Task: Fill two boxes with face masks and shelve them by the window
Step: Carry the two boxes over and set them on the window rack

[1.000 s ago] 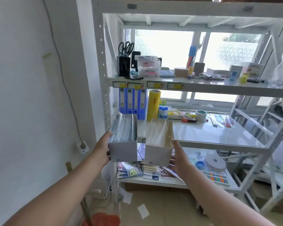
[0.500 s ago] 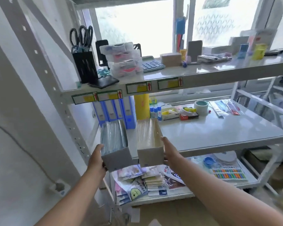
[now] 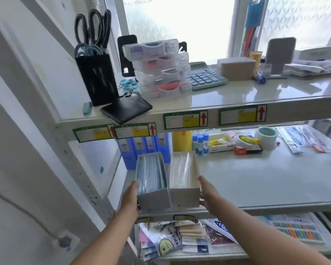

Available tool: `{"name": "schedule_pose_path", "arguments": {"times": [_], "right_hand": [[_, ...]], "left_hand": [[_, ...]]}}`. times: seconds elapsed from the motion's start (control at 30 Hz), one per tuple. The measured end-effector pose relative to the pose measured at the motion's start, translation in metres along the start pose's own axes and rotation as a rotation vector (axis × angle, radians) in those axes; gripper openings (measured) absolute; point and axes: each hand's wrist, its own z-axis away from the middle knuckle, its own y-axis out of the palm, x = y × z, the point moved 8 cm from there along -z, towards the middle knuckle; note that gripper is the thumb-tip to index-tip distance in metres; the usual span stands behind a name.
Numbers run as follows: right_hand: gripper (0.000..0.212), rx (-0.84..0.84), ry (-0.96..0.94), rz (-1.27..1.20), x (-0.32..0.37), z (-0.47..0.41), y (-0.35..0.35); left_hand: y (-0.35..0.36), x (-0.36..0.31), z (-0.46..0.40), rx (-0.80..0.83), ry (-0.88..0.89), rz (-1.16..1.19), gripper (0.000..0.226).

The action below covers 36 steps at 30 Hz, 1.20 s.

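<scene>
Two open-topped grey cardboard boxes sit side by side at the front left of the middle shelf (image 3: 256, 180). The left box (image 3: 152, 197) holds blue face masks on edge. The right box (image 3: 183, 196) holds white masks under shiny wrap. My left hand (image 3: 131, 199) grips the left box's outer side and my right hand (image 3: 206, 196) grips the right box's outer side, pressing the two together. Their near ends are level with the shelf's front edge; whether they rest on it I cannot tell.
Blue binders (image 3: 143, 150) and a yellow roll (image 3: 182, 140) stand behind the boxes, with glue sticks (image 3: 200, 143) and a tape roll (image 3: 266, 136) to the right. The upper shelf (image 3: 256, 96) carries a scissors holder (image 3: 96, 77), clear cases (image 3: 161, 67) and a calculator (image 3: 204, 77). The rack's upright (image 3: 52, 115) is on the left.
I have stepped closer to the rack. Both boxes, held in my hands, have moved forward over the middle shelf's front edge and now sit closer together.
</scene>
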Motion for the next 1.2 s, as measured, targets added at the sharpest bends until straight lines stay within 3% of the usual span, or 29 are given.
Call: {"name": "schedule_pose_path", "arguments": {"times": [0.07, 0.13, 0.23, 0.33, 0.43, 0.57, 0.7, 0.83, 0.93, 1.07, 1.2], "right_hand": [[0.032, -0.025, -0.028, 0.057, -0.001, -0.010, 0.000], [0.037, -0.052, -0.061, 0.126, 0.000, -0.019, -0.001], [0.040, -0.090, -0.068, 0.159, 0.000, -0.028, -0.004], [0.036, -0.118, -0.082, 0.213, 0.003, -0.031, -0.006], [0.038, -0.084, -0.088, 0.255, 0.004, -0.032, 0.000], [0.036, -0.051, -0.141, 0.357, 0.010, -0.030, 0.007], [0.013, -0.169, -0.430, 0.506, 0.042, -0.030, 0.001], [0.017, -0.260, -0.745, 0.769, 0.085, -0.007, 0.028], [0.020, -0.189, -0.633, 0.969, 0.083, -0.014, 0.052], [0.076, -0.154, -0.328, 0.870, 0.048, -0.037, 0.057], [0.086, -0.095, -0.187, 0.699, 0.040, -0.050, 0.058]], "left_hand": [[0.001, 0.000, -0.009, 0.010, 0.012, -0.026, 0.027], [-0.002, 0.008, -0.031, 0.023, 0.023, -0.083, 0.047], [-0.014, 0.026, -0.069, 0.001, 0.032, -0.113, 0.043], [-0.013, 0.026, -0.067, -0.012, 0.032, -0.132, 0.054], [-0.003, 0.016, -0.056, 0.007, 0.041, -0.165, 0.032], [0.011, 0.003, -0.050, 0.018, 0.062, -0.278, 0.025], [0.014, -0.017, -0.056, -0.064, 0.192, -0.496, 0.049], [0.035, -0.027, -0.043, -0.187, 0.304, -0.834, 0.056], [0.044, -0.023, -0.035, -0.244, 0.387, -1.082, 0.062], [0.047, -0.023, -0.040, -0.303, 0.356, -1.297, 0.069], [0.047, -0.021, -0.039, -0.323, 0.374, -1.315, 0.069]]}}
